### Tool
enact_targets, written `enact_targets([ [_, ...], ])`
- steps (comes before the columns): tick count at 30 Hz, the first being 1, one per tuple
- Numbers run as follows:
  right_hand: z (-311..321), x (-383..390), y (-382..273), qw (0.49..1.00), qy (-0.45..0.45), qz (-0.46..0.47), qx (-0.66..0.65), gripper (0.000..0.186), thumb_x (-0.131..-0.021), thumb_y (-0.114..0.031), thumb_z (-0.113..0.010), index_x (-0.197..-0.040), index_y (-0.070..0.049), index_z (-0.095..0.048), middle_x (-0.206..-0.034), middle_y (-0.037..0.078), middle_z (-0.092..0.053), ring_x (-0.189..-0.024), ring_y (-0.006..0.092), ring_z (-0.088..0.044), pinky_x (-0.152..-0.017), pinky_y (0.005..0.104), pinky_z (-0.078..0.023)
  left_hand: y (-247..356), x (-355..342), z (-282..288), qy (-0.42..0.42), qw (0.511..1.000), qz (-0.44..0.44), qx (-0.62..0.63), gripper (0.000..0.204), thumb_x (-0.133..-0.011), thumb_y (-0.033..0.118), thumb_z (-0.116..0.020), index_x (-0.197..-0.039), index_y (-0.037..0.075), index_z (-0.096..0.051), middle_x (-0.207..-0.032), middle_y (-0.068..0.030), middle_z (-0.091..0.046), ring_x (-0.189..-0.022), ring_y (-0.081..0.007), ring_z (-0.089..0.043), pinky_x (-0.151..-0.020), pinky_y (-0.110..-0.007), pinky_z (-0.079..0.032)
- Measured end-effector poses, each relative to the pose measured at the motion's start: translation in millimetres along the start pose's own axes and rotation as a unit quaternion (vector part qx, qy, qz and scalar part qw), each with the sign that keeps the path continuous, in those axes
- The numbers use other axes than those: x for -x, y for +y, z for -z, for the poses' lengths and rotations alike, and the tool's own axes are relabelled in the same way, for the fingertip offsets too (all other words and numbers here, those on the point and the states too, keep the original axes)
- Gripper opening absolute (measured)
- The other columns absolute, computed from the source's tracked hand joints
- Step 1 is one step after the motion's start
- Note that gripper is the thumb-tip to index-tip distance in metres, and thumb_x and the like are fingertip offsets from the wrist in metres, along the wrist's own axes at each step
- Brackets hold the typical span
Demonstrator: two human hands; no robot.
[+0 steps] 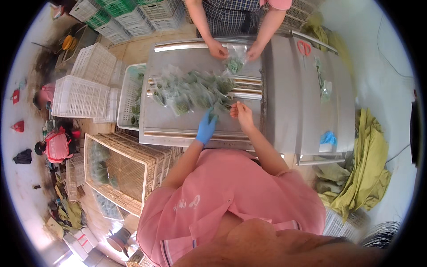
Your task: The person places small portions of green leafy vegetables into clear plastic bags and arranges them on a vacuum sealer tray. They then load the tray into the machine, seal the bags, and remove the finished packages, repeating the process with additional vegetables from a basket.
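Bags of leafy greens (pixel 182 89) lie piled in clear plastic on a steel work table (pixel 164 133). My left hand (pixel 206 127), in a blue glove, grips a bag of greens (pixel 213 116) at the pile's near edge. Just right of it, my bare right hand (pixel 241 115) has its fingers pinched at some green material beside the bags; whether that is bag or leaf I cannot make out. Across the table, a co-worker's two bare hands (pixel 217 50) hold up a clear bag (pixel 234 62) with greens in it.
A white crate of greens (pixel 124 98) adjoins the table's left end, with tan baskets (pixel 118 147) below. Orange scissors (pixel 304 46) and a blue item (pixel 328 141) lie on the right-hand steel surface. Other people (pixel 55 144) are at the far left, among stacked crates.
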State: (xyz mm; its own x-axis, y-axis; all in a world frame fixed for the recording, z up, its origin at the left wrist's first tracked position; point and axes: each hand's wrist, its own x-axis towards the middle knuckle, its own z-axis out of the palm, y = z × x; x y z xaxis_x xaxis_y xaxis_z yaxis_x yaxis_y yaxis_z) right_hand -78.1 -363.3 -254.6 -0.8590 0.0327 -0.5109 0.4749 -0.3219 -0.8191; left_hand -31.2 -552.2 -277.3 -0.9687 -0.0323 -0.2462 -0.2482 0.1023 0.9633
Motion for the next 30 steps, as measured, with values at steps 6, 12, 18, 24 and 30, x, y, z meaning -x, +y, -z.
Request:
enact_targets([
  [6,-1,27,6,0.996,0.028,-0.065,-0.055,0.022,-0.091,-0.022,-0.069,-0.095,0.0,-0.067,-0.082,0.006,-0.067,-0.07,0.0135,-0.063,-0.065,0.0259,-0.054,5,-7,8,0.029,0.999,0.027,0.013,0.031,-0.096,0.016,-0.059,-0.124,0.002,-0.055,-0.104,-0.0114,-0.064,-0.088,-0.0187,-0.063,-0.077,-0.034,-0.052],
  [12,1,32,18,0.997,0.029,-0.048,-0.053,0.025,-0.089,-0.017,-0.07,-0.098,0.006,-0.066,-0.084,0.01,-0.068,-0.073,0.0161,-0.065,-0.067,0.0277,-0.053,67,24,15,0.063,0.913,-0.288,-0.282,0.048,-0.081,0.021,-0.076,-0.123,0.007,-0.057,-0.12,-0.0151,-0.056,-0.105,-0.0333,-0.056,-0.088,-0.043,-0.048],
  [18,-2,36,22,0.998,0.027,-0.024,-0.044,0.023,-0.089,-0.016,-0.07,-0.096,0.006,-0.066,-0.082,0.01,-0.068,-0.071,0.0149,-0.064,-0.064,0.0265,-0.053,87,6,17,0.034,0.869,-0.329,-0.368,0.053,-0.075,0.021,-0.079,-0.124,0.013,-0.059,-0.126,-0.0134,-0.053,-0.112,-0.0357,-0.051,-0.093,-0.044,-0.045],
  [24,-4,41,27,0.997,0.042,-0.021,-0.058,0.021,-0.088,-0.014,-0.07,-0.096,0.005,-0.066,-0.08,0.01,-0.068,-0.069,0.0142,-0.064,-0.063,0.0254,-0.054,94,-4,10,0.009,0.849,-0.346,-0.4,0.042,-0.076,0.016,-0.074,-0.116,0.015,-0.064,-0.132,-0.0117,-0.051,-0.115,-0.0355,-0.051,-0.094,-0.045,-0.044],
  [30,-4,39,34,0.997,0.043,-0.014,-0.059,0.021,-0.089,-0.014,-0.07,-0.096,0.005,-0.066,-0.08,0.01,-0.068,-0.069,0.0144,-0.064,-0.063,0.0264,-0.054,94,-11,9,-0.007,0.812,-0.374,-0.447,0.023,-0.077,0.01,-0.069,-0.1,0.012,-0.067,-0.128,-0.0115,-0.055,-0.115,-0.0357,-0.052,-0.095,-0.046,-0.044],
])
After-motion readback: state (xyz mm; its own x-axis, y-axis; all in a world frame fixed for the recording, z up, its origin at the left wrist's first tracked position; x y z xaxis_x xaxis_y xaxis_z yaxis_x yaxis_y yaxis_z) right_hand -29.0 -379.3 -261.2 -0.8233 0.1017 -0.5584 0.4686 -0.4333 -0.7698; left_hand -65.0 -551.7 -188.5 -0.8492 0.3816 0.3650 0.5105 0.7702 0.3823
